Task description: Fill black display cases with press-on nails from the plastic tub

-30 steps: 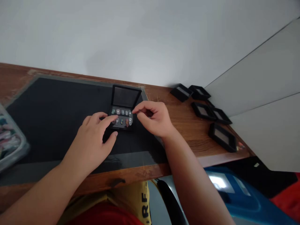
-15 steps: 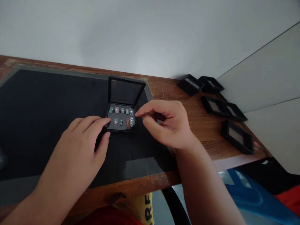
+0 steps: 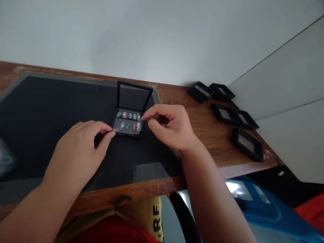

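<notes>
An open black case [image 3: 129,134] lies on the dark mat, its clear-windowed lid [image 3: 133,97] tilted up at the back. Inside, several decorated false nails [image 3: 128,126] sit in two rows. My left hand [image 3: 78,148] pinches a small pale false nail [image 3: 116,130] between thumb and index finger at the case's front left corner. On the other side, my right hand [image 3: 172,126] has its fingers curled, with index finger and thumb close together at the right edge of the case. Whatever may be between those fingertips is too small to make out.
Several black cases [image 3: 246,144] lie on the wooden table [image 3: 202,125] at the right. A clear plastic item [image 3: 6,158] shows at the mat's left edge. Below the table's front edge are a blue glossy object [image 3: 263,202] and yellow cloth [image 3: 141,216].
My left thumb and index finger have closed together on a nail at the case's front left. The whole view has shifted slightly; my right hand remains by the case's right edge.
</notes>
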`<state>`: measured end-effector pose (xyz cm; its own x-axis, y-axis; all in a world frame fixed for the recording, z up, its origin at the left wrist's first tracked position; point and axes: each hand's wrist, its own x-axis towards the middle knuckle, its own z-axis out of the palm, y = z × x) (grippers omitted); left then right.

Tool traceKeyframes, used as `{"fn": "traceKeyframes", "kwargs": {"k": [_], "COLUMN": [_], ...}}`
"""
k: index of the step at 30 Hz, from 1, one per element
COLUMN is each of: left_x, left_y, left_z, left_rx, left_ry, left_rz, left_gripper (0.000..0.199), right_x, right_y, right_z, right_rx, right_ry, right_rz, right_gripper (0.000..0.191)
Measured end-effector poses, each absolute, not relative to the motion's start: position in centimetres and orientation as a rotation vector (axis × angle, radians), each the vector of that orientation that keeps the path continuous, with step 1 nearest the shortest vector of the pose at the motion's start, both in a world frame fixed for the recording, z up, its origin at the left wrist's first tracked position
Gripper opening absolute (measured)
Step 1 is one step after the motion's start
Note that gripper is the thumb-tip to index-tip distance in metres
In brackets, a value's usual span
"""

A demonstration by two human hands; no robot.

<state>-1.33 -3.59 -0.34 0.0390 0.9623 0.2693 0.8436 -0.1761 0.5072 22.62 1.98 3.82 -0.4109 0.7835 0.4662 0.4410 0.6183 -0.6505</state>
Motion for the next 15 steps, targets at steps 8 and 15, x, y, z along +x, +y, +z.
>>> {"fn": "traceKeyframes", "kwargs": {"k": [8, 15], "left_x": [-0.7, -0.2], "left_y": [-3.1, -2.5], "left_z": [0.0, 0.6], "left_rx": [1.995, 1.952], "left_ry": [1.949, 1.988], "left_rz": [0.763, 0.683], "left_gripper": [0.029, 0.027], "right_x": [22.6, 22.5], "right_y": [2.7, 2.6], "right_z": [2.8, 2.9], "right_rx": [-1.017, -1.077], "right_ry": [-2.075, -2.106], "right_rz": [0.618, 0.619], "right_gripper": [0.018, 0.017]}}
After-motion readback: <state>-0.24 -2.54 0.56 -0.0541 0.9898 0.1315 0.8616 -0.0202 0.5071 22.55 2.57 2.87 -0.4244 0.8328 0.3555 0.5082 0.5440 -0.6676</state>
